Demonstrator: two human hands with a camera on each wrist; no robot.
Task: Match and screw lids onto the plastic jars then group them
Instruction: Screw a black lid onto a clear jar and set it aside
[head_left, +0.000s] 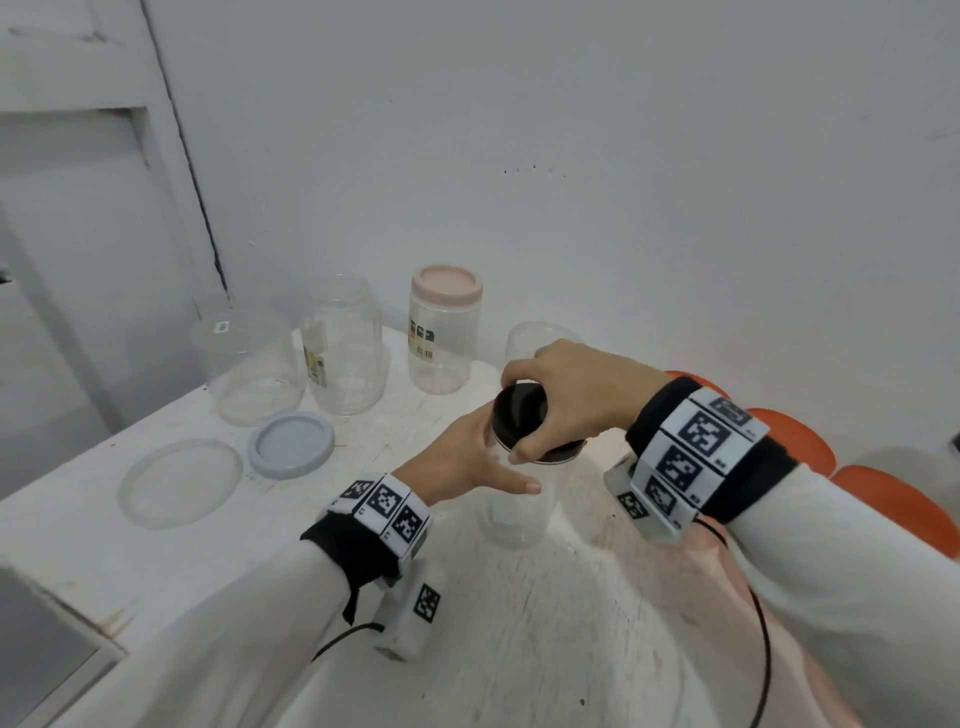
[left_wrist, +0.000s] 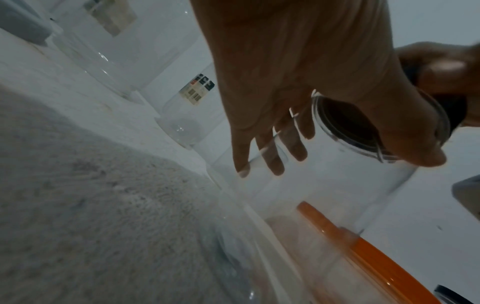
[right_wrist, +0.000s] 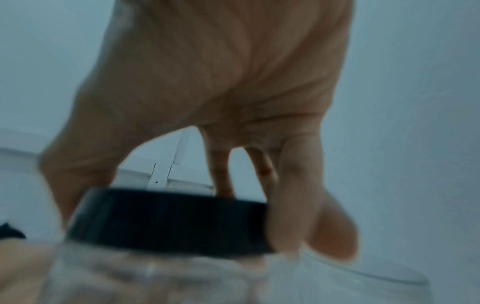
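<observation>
On the white table, your left hand wraps the clear jar, your right hand curls its fingers round the black lid

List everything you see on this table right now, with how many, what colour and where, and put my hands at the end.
black lid: one, black, on the held jar's mouth
held jar: one, clear, table centre
pink-lidded jar: one, clear, at the back
open jars: three, clear, back row
grey lid: one, grey-blue, loose at left
clear lid: one, transparent, far left
table: one, white
left hand: holds the jar
right hand: grips the black lid
</observation>
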